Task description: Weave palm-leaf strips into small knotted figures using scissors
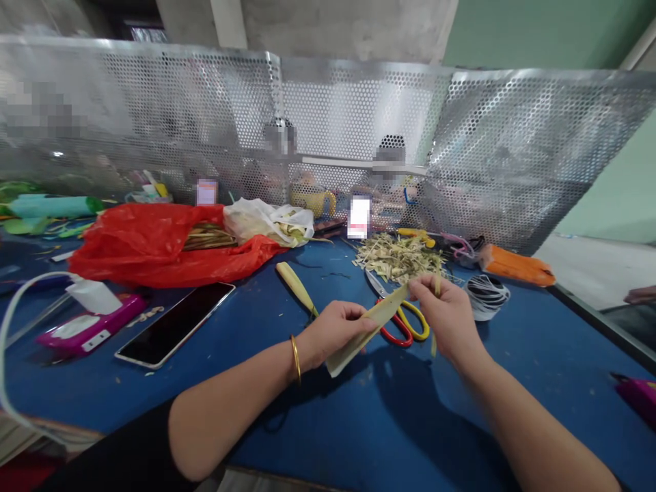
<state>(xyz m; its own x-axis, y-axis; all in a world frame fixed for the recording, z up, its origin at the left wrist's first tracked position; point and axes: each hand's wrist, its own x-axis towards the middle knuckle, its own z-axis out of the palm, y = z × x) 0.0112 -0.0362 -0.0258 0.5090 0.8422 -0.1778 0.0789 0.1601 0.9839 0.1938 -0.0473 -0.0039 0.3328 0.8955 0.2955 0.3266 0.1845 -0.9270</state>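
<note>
A pale yellow-green leaf strip (366, 329) is stretched between both hands above the blue table (318, 410). My left hand (335, 331), with a gold bangle at the wrist, is closed on the strip's lower part. My right hand (445, 311) pinches its upper end, and a thin strand hangs down from those fingers. Just behind the hands, scissors (402, 321) with red and yellow handles lie on the table. A pile of cut leaf scraps (400, 258) sits beyond them.
A red plastic bag (154, 246) holding leaves and a white bag (269, 222) lie at the back left. A black phone (177, 321), a pink tissue pack (89, 328), another leaf strip (297, 287), a white cord coil (486, 295) and an orange item (517, 265) lie around. A perforated metal screen (328, 130) fences the table.
</note>
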